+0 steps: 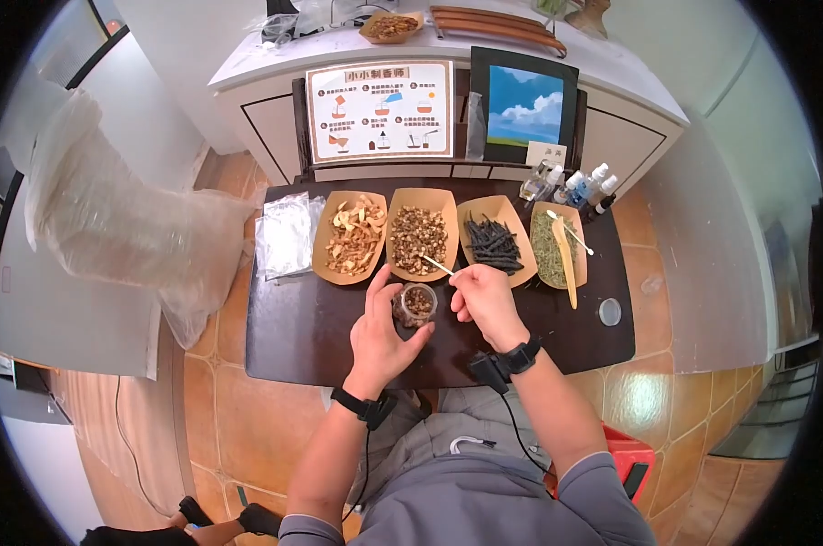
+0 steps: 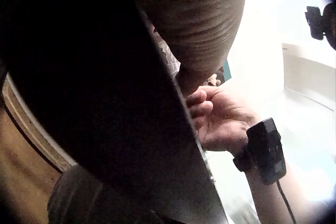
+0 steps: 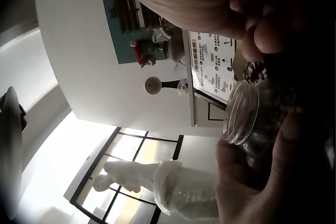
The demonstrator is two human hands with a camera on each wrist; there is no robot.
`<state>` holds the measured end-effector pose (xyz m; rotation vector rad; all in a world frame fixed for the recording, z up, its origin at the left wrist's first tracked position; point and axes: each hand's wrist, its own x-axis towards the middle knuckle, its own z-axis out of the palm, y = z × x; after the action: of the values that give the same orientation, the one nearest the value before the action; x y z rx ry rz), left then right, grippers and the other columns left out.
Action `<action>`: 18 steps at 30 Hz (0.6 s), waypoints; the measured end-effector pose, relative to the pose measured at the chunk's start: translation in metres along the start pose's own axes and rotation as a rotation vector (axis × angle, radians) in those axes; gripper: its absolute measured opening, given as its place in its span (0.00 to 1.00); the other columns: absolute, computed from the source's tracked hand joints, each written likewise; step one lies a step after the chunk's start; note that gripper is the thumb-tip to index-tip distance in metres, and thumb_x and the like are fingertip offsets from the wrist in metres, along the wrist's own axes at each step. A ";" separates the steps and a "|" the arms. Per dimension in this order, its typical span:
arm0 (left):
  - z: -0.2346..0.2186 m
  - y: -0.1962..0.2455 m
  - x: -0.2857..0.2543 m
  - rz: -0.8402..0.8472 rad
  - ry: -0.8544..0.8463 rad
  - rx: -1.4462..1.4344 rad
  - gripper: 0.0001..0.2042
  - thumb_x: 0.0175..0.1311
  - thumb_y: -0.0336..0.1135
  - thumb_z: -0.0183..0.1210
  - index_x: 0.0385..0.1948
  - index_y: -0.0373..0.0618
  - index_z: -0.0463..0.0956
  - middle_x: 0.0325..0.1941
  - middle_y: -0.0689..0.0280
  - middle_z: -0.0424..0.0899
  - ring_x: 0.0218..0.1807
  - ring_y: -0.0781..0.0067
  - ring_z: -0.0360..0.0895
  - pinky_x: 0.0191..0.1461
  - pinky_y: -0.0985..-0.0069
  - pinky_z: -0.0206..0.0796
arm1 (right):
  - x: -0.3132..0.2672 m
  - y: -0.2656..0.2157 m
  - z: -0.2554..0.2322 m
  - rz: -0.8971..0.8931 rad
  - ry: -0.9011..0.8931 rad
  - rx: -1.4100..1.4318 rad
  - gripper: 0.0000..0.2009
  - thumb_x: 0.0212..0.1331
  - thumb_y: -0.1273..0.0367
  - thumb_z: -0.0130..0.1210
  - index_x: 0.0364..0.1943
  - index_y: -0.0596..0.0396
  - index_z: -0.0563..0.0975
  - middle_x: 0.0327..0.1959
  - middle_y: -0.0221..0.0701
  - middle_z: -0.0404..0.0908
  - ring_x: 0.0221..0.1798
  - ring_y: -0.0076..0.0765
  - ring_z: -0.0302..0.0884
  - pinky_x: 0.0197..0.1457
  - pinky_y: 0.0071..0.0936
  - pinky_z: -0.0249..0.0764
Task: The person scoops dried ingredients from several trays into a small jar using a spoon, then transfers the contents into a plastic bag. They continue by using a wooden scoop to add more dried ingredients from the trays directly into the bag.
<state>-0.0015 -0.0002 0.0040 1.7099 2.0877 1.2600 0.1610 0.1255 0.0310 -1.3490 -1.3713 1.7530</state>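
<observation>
My left hand [image 1: 378,335] holds a small clear plastic jar [image 1: 415,306] near the table's front edge, fingers and thumb around its sides. Brown granules fill part of the jar, and its mouth is uncovered. With thumb and fingertips my right hand [image 1: 486,298] pinches a thin white spoon [image 1: 438,265]. The spoon's far end reaches over the brown chopped pieces in the second paper tray [image 1: 396,218]. In the right wrist view the jar [image 3: 242,112] sits tilted between the left thumb and fingers. The left wrist view is mostly dark, with the right hand [image 2: 226,119] beyond the table edge.
Other paper trays hold pale slices [image 1: 355,232], dark sticks [image 1: 491,244] and green dried herb [image 1: 550,250]; a wooden scoop [image 1: 564,259] and white spoon lie across the herb. A round lid [image 1: 610,312] lies right, small bottles [image 1: 575,188] behind, silvery bags [image 1: 287,237] left.
</observation>
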 end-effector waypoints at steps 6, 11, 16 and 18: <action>0.001 -0.001 -0.001 -0.010 -0.016 0.006 0.37 0.49 0.39 0.81 0.61 0.43 0.71 0.81 0.56 0.69 0.52 0.51 0.88 0.48 0.60 0.82 | -0.005 -0.003 -0.007 0.003 -0.018 0.042 0.08 0.76 0.69 0.57 0.42 0.60 0.83 0.24 0.30 0.83 0.20 0.20 0.75 0.25 0.19 0.72; 0.000 0.003 -0.002 -0.078 -0.040 0.007 0.39 0.49 0.39 0.82 0.63 0.45 0.69 0.80 0.55 0.68 0.59 0.48 0.85 0.55 0.59 0.81 | -0.011 -0.008 -0.013 -0.032 -0.027 0.046 0.08 0.76 0.70 0.56 0.42 0.61 0.83 0.24 0.30 0.83 0.20 0.20 0.76 0.25 0.20 0.73; 0.001 0.003 -0.003 -0.124 -0.050 -0.003 0.39 0.50 0.40 0.81 0.64 0.45 0.68 0.76 0.57 0.69 0.56 0.48 0.85 0.53 0.58 0.81 | -0.028 -0.018 -0.024 -0.059 -0.042 0.012 0.09 0.77 0.70 0.56 0.42 0.62 0.82 0.24 0.29 0.83 0.21 0.20 0.76 0.25 0.20 0.72; 0.003 0.001 -0.004 -0.089 -0.013 0.004 0.39 0.50 0.40 0.81 0.64 0.45 0.69 0.73 0.57 0.71 0.57 0.48 0.84 0.54 0.57 0.80 | -0.041 -0.025 -0.029 -0.099 -0.064 -0.078 0.09 0.77 0.70 0.57 0.42 0.63 0.82 0.23 0.29 0.82 0.21 0.19 0.76 0.25 0.20 0.72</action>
<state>0.0025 -0.0024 0.0016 1.6035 2.1347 1.2166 0.1984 0.1109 0.0702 -1.2520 -1.5293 1.7063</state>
